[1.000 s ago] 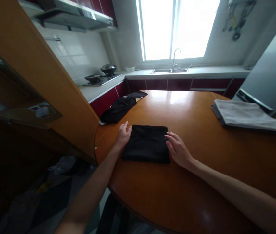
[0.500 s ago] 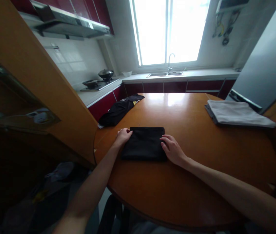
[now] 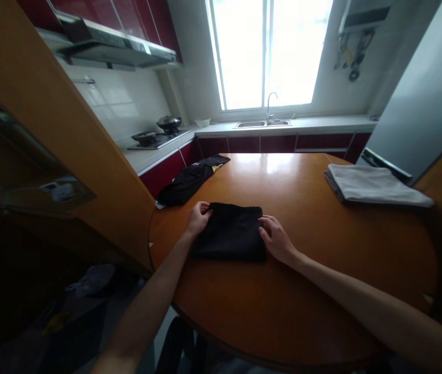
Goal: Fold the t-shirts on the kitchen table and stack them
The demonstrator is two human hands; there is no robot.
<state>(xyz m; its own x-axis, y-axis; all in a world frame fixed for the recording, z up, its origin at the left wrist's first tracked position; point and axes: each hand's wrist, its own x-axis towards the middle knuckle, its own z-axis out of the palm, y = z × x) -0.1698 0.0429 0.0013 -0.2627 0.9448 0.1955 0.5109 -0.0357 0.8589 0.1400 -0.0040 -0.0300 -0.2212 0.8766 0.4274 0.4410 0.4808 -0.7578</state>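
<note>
A black folded cloth, which looks like a garment, lies on the wooden table in front of me. My left hand pinches its far left corner, which is slightly raised, between thumb and fingers. At the opposite side, my right hand touches the cloth's right edge, its fingers loosely bent and the thumb apart from them. The undersides of both hands are hidden.
A black garment with a small yellow patch lies at the table's far left edge. Folded white and grey cloth rests at the right. Beyond are a stove with pans, a sink and a fridge.
The cloth's far left corner has been lifted a little by my left hand, so its far edge now slants. My right hand stays at the right edge. The view has shifted slightly.
</note>
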